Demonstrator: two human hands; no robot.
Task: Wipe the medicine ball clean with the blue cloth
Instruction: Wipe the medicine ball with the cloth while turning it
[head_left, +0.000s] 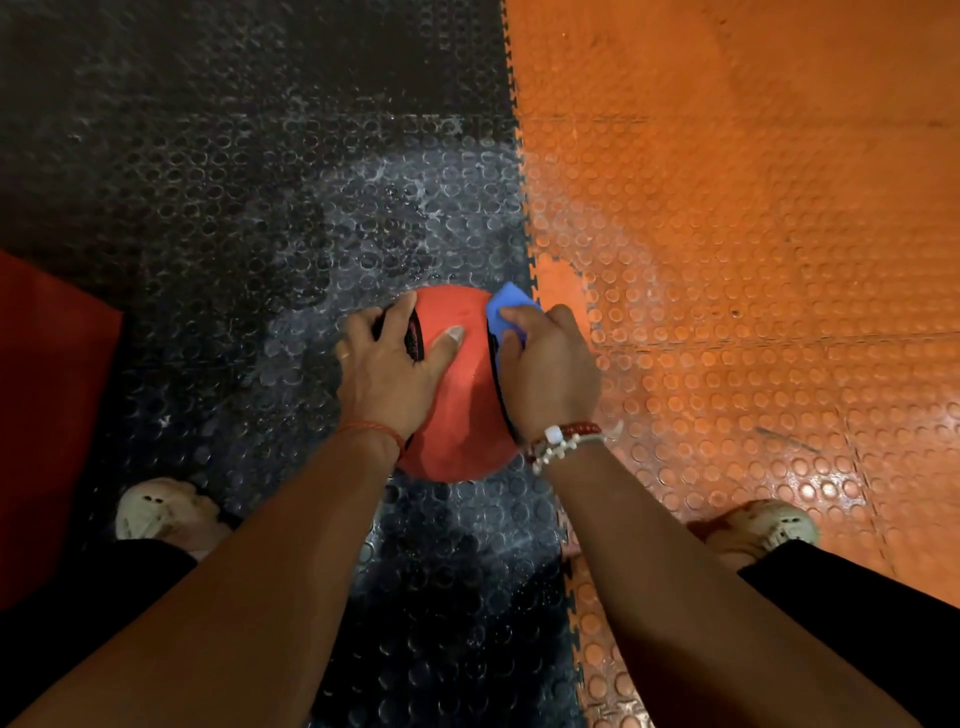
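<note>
A red medicine ball (460, 395) with black handle slots rests on the studded floor between my feet. My left hand (387, 364) lies spread over the ball's left side, fingers straight and the thumb stretched across the top. My right hand (548, 364) grips a blue cloth (506, 312) and presses it against the ball's upper right side. Most of the cloth is hidden under my fingers.
The floor is black studded matting (260, 208) on the left and orange studded matting (753, 234) on the right, joined by a toothed seam. A red pad (47, 405) lies at the left edge. My shoes (161, 512) (763, 525) stand either side of the ball.
</note>
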